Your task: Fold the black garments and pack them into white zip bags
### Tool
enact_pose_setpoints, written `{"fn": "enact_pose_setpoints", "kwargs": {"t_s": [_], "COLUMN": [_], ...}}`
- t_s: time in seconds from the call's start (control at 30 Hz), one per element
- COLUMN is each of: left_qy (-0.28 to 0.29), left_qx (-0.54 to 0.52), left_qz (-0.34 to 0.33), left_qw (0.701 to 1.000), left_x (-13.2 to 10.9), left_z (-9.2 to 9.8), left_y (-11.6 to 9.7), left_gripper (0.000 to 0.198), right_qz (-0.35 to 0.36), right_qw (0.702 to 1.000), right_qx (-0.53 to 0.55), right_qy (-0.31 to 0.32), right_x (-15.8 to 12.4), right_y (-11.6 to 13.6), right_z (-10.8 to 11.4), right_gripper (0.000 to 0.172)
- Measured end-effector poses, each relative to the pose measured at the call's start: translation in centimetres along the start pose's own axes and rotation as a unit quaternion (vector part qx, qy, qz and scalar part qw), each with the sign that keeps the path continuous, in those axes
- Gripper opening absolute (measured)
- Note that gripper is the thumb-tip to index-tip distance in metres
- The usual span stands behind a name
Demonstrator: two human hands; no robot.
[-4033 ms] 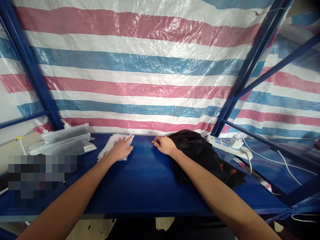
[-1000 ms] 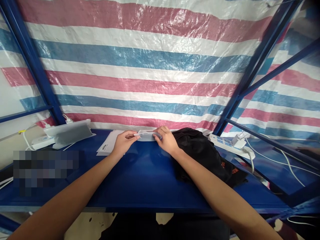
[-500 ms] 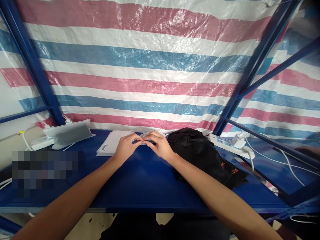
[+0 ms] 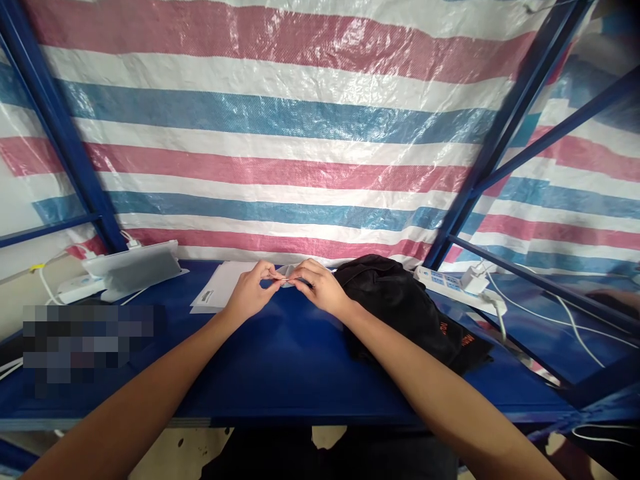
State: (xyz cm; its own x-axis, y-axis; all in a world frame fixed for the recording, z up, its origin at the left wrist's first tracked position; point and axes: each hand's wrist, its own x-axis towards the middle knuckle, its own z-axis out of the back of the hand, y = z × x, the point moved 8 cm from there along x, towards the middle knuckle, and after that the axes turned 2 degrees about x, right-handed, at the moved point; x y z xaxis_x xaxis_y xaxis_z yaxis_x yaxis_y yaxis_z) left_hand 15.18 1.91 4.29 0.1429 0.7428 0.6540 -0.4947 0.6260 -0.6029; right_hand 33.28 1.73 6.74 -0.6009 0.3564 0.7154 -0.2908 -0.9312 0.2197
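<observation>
My left hand [image 4: 250, 291] and my right hand [image 4: 318, 287] meet fingertip to fingertip over the back of the blue shelf [image 4: 280, 360]. Both pinch the same thin clear plastic bag [image 4: 287, 274], which is mostly hidden behind the fingers. A stack of white bags or sheets [image 4: 219, 285] lies just left of my left hand. A black garment [image 4: 406, 313] is bunched up right beside my right wrist.
A grey device [image 4: 134, 265] with a cable sits at the back left, and a white power strip [image 4: 456, 285] with plugs and wires at the right. Blue shelf posts [image 4: 60, 127] frame a striped tarp behind. A blurred patch covers the left front.
Four seconds ago both hands lay flat on the shelf. They then lifted a clear bag from the stack, held it wide, and have since drawn together to pinch it at the middle.
</observation>
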Motion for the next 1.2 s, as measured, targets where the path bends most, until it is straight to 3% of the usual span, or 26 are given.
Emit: {"fn": "enact_pose_setpoints", "kwargs": {"t_s": [0.13, 0.33, 0.43, 0.53, 0.63, 0.77, 0.93, 1.2], "left_qy": [-0.016, -0.092, -0.105, -0.088, -0.068, -0.015, 0.053, 0.058], "left_qx": [-0.012, -0.030, 0.016, 0.084, 0.161, 0.159, 0.092, 0.118], "left_qz": [0.016, 0.057, 0.070, 0.032, -0.068, -0.161, -0.163, -0.167], "left_qw": [1.000, 0.994, 0.992, 0.992, 0.982, 0.974, 0.981, 0.977], "left_x": [0.6, 1.3, 1.4, 1.3, 1.0, 0.3, -0.3, -0.5], "left_z": [0.8, 3.6, 4.2, 3.7, 2.5, 0.4, -1.2, -1.3], "left_y": [0.3, 3.7, 4.7, 3.9, 1.3, -1.7, -2.9, -2.5], "left_gripper": [0.027, 0.028, 0.028, 0.021, 0.020, 0.021, 0.025, 0.019], "right_qz": [-0.028, -0.114, -0.141, -0.128, -0.103, -0.072, -0.052, -0.039], "right_qw": [0.999, 0.989, 0.985, 0.987, 0.991, 0.996, 0.999, 0.999], "right_qx": [-0.035, -0.095, -0.103, -0.092, -0.078, -0.052, -0.005, -0.018], "right_qy": [0.006, 0.003, -0.017, -0.031, -0.026, -0.016, 0.003, 0.029], "right_x": [-0.4, -1.9, -2.3, -2.0, -1.6, -1.2, -0.9, -0.6], "right_y": [-2.5, -7.7, -8.8, -7.9, -6.1, -3.3, -1.1, 0.3], "right_z": [1.0, 3.1, 3.6, 3.6, 2.9, 1.7, 0.1, -0.3], "right_gripper": [0.021, 0.017, 0.012, 0.013, 0.016, 0.019, 0.015, 0.010]}}
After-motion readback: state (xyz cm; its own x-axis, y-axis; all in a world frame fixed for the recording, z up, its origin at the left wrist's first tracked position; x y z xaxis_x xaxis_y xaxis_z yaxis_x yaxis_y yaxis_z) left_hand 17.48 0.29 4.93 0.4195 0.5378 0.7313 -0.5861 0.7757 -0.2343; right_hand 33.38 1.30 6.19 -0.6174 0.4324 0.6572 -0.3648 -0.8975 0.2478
